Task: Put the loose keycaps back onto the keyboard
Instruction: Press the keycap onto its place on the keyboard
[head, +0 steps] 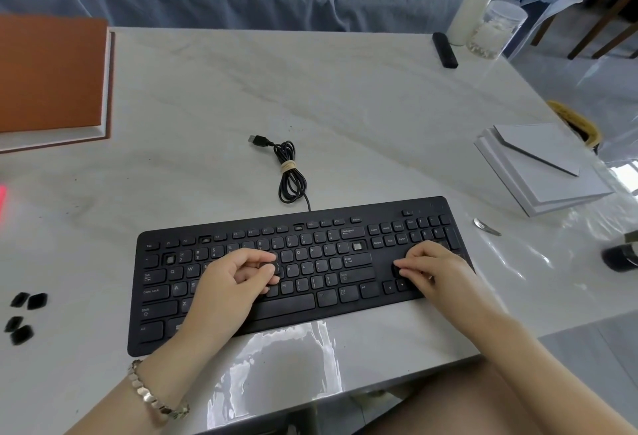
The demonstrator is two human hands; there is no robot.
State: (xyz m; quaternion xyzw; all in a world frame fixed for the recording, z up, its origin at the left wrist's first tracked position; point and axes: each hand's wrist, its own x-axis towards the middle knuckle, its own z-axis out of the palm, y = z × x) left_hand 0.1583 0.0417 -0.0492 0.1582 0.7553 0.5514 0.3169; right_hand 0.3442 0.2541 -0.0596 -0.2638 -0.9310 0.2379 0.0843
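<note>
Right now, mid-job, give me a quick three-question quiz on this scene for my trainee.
1. True or false: the cable is plugged into something.
2. How many loose keycaps lie on the table left of the keyboard?
3. The left hand pinches: A) a keycap B) the cable C) nothing.
Key: 1. False, its plug lies free on the table. 2. Four. 3. A, a black one held over the middle rows.
</note>
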